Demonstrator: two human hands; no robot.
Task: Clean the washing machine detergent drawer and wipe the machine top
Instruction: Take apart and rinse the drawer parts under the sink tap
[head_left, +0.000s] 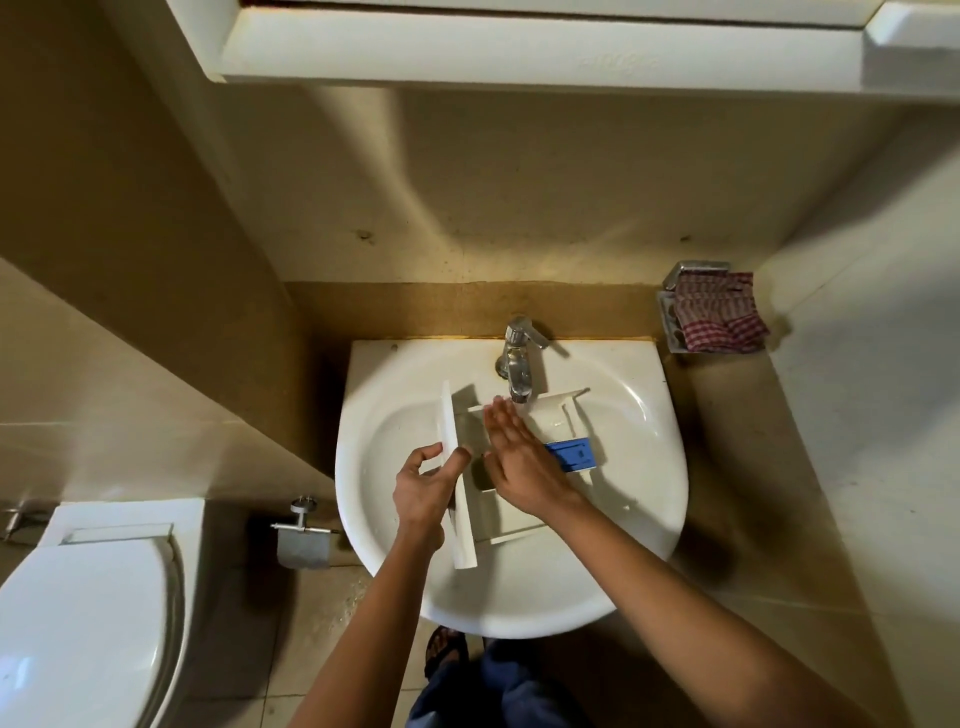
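While standing at the sink (363, 467), gripped the drawer (558, 421) by its front panel with the left hand (423, 486), fingers (421, 457) and thumb clenched round the panel's edge at about 9 o'clock of the basin. Laid the right hand (514, 457) flat on the drawer's open compartments, fingers straight and released, grasping nothing, tips just below the spout of the tap (519, 364) at 12 o'clock. Had the drawer across the basin's middle, with its blue insert (571, 453) toward 3 o'clock, just beside the right hand. Could not tell whether water ran from the spout.

Judged the job to be in its first half: drawer out of the machine and in the sink, hand-rubbing of the compartments apparently under way, cleanliness not readable from here. Saw no machine anywhere, so took the refitting of the drawer and the wiping of the top as left to do. Noted a checked cloth (717, 317) in a wall holder at 2 o'clock, well apart from the sink and untouched, possibly meant for that wipe.
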